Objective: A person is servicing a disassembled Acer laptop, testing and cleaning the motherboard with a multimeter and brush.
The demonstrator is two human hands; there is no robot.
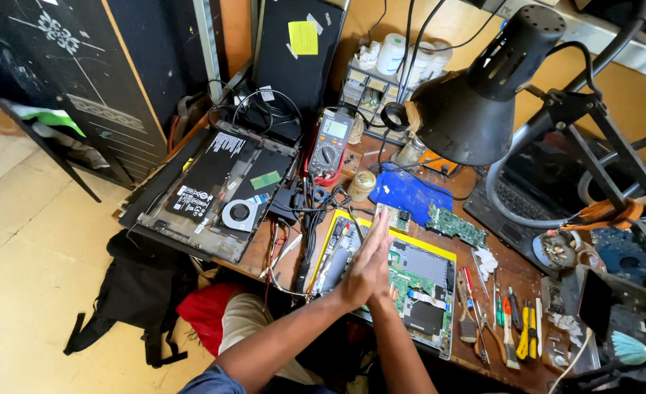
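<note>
— From the head view, what are the hands doing?
— The left hand (358,271) and right hand (378,264) press flat, palm to palm, grasping nothing, above the opened laptop (418,281) on the surface (516,273).
— Why there?
— Its boards lie exposed under the lamp (476,95), with screwdrivers (501,310) just beside.

Black desk lamp (476,102), multimeter (330,146), black backpack (137,292), blue cloth (410,193), yellow-handled pliers (525,335).
</note>
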